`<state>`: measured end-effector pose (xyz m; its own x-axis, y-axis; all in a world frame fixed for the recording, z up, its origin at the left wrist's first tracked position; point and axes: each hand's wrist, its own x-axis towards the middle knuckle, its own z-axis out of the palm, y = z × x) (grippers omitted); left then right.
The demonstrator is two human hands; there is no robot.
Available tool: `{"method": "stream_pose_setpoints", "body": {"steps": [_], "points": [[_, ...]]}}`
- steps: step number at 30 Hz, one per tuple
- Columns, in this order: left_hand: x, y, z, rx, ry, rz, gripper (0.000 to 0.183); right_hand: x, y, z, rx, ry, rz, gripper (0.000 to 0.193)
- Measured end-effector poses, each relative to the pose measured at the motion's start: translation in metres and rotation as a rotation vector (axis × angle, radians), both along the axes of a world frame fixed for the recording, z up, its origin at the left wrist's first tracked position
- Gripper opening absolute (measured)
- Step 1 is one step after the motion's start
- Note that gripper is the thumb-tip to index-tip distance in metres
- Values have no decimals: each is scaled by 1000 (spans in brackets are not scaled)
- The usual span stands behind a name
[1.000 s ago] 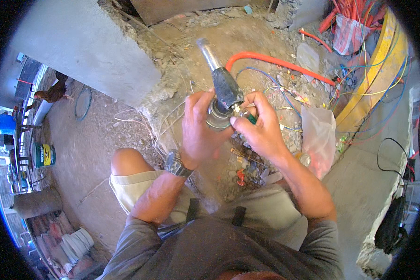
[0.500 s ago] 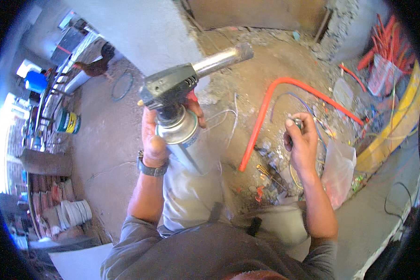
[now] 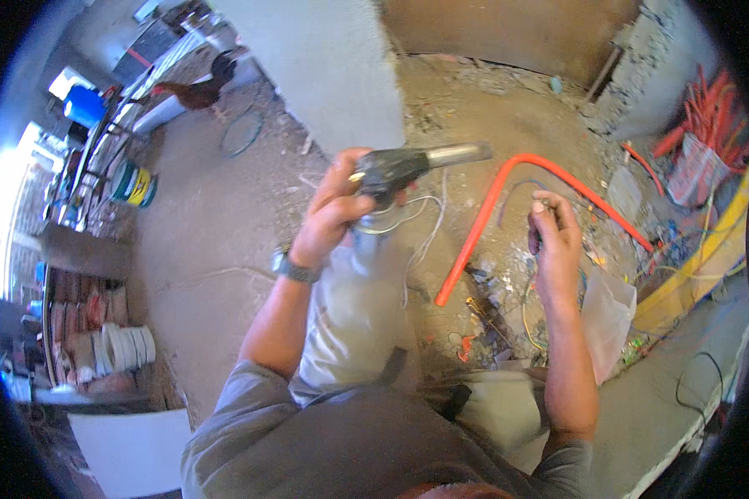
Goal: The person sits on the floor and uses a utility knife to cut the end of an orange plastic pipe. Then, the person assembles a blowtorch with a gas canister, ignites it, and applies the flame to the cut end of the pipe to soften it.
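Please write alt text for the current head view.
A person's left hand grips a black-headed torch, its metal nozzle pointing right; the right hand is raised, its fingers curled, any contents unclear. Ahead, a bent orange pipe lies on littered, dusty ground. A chicken stands at upper left.

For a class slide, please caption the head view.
Left hand grips a blowtorch, right hand held apart, bent orange pipe below.

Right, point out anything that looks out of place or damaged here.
A chicken stands at the upper left, odd in a work area. Litter lies strewn between the orange pipe and the plastic bag. Upper right, the concrete looks ragged, as if broken.
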<state>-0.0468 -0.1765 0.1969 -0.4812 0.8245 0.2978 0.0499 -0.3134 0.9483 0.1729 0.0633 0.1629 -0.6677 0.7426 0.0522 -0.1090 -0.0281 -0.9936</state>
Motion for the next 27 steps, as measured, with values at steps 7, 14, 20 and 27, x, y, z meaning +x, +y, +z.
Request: {"method": "stream_pose_setpoints", "body": {"steps": [7, 14, 20, 27], "points": [[-1, -3, -12, 68, -10, 67, 60, -6, -27, -26, -250, 76, 83, 24], [-3, -4, -10, 43, 5, 183, 63, -3, -24, -46, -63, 33, -2, 18], [-22, 2, -8, 46, 32, 127, 53, -4, -4, -46, -224, 108, -112, 16], [-32, 5, -12, 27, -16, 155, 53, -12, -9, -56, -247, 106, 44, 18]]}}
